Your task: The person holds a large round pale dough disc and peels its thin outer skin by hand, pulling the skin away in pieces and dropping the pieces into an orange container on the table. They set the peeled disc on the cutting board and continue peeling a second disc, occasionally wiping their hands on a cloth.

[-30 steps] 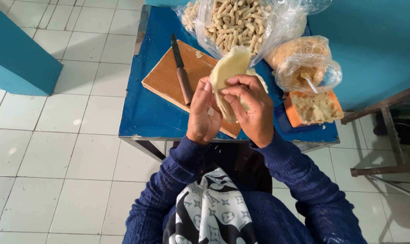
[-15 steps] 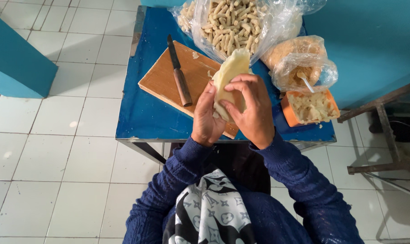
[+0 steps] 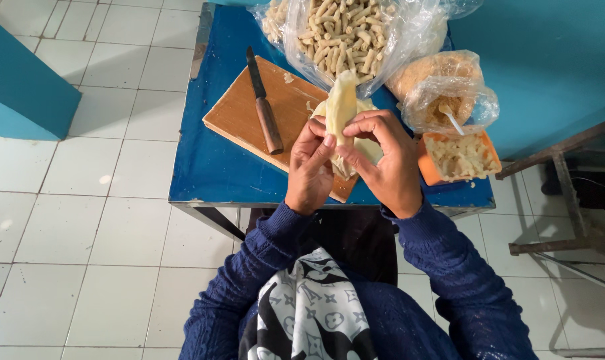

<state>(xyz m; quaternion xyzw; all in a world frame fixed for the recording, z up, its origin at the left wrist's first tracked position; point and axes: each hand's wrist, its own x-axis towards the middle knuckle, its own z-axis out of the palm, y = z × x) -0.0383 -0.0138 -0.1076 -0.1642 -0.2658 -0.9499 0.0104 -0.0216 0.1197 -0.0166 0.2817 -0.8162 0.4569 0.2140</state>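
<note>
Pale dough wrapper (image 3: 342,107) at frame centre, half-rolled, upper end open and loose. Pinched from both sides: left hand (image 3: 310,167) fingers curled shut on its lower edge, right hand (image 3: 382,160) closed round its side. Beneath, wooden cutting board (image 3: 242,113) with knife (image 3: 264,101). Upper frame, clear bag of finished rolls (image 3: 346,33); right, orange filling tub (image 3: 459,157).

Both hands meet mid-frame: left hand (image 3: 310,170) and right hand (image 3: 386,160) curl inward, fingertips pinching together, forearms converging upward.
</note>
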